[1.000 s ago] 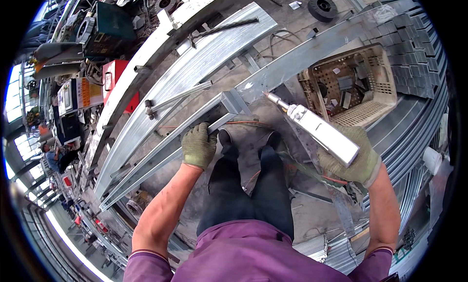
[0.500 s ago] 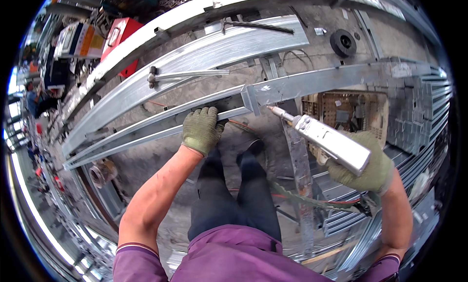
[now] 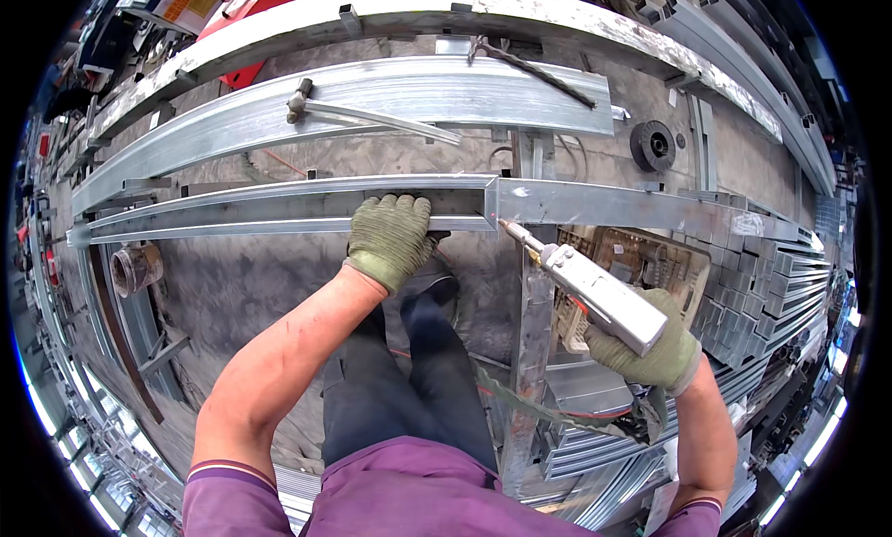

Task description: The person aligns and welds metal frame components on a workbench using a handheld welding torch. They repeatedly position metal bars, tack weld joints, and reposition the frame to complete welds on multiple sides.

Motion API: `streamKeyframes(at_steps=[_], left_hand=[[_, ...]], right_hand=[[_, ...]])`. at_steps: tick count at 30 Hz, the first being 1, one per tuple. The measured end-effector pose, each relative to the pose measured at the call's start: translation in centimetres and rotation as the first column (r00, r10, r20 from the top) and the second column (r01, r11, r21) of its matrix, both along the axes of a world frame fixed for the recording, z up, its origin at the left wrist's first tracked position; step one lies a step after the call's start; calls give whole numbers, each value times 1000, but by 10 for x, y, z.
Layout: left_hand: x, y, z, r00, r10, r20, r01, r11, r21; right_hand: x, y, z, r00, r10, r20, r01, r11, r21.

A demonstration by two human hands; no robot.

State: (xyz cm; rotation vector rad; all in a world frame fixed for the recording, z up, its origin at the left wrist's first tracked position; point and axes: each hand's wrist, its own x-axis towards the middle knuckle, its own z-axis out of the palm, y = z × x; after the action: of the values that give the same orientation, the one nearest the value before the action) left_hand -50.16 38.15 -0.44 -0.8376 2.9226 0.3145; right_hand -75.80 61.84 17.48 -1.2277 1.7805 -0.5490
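My gloved left hand (image 3: 390, 240) is closed around the near lip of a long galvanized steel channel (image 3: 232, 223), its fingers reaching into the trough. My right hand (image 3: 648, 347), also in a green knit glove, grips a white handheld welding gun (image 3: 609, 300) with a copper-coloured nozzle. The nozzle's tip points at the channel's mitred right end, close beside the corner; whether it touches I cannot tell. Butted against that end, a flat steel bar (image 3: 613, 204) runs on to the right. A dark green sleeved cable with a red line (image 3: 557, 416) hangs below the gun.
Beyond the channel, a wide steel profile (image 3: 400, 89) carries a hammer (image 3: 298, 101), a thin metal strip (image 3: 386, 121) and a dark twisted rod (image 3: 534, 70). A plastic crate (image 3: 692, 286) stands under the gun, beside stacked steel tubes (image 3: 771, 286). A black spool (image 3: 653, 147) lies on the floor.
My view has turned, so the channel now lies nearly level. The welding gun's nozzle has come nearer the channel's end corner. My left hand keeps its hold on the channel.
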Motion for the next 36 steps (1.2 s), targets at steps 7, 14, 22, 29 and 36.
streamKeyframes(at_steps=[7,14,22,29,36], left_hand=[[-1,1,3,999,3,-46,-4,1000,-15],[0,1,5,998,-1,-59,0,1000,-18],[-1,1,3,998,-16,-69,16,1000,-2],[-1,3,2,998,25,-55,-24,999,21],[-1,7,5,997,23,-71,-24,1000,-14]], right_hand=[[-3,-6,-12,982,140,-130,-158,977,-142],[-1,-10,-9,991,123,-61,-129,984,-122],[-5,-3,-12,987,141,-73,-150,980,-132],[-1,-6,-5,994,92,-53,-97,989,-108],[-4,1,-10,992,114,-53,-121,981,-154]])
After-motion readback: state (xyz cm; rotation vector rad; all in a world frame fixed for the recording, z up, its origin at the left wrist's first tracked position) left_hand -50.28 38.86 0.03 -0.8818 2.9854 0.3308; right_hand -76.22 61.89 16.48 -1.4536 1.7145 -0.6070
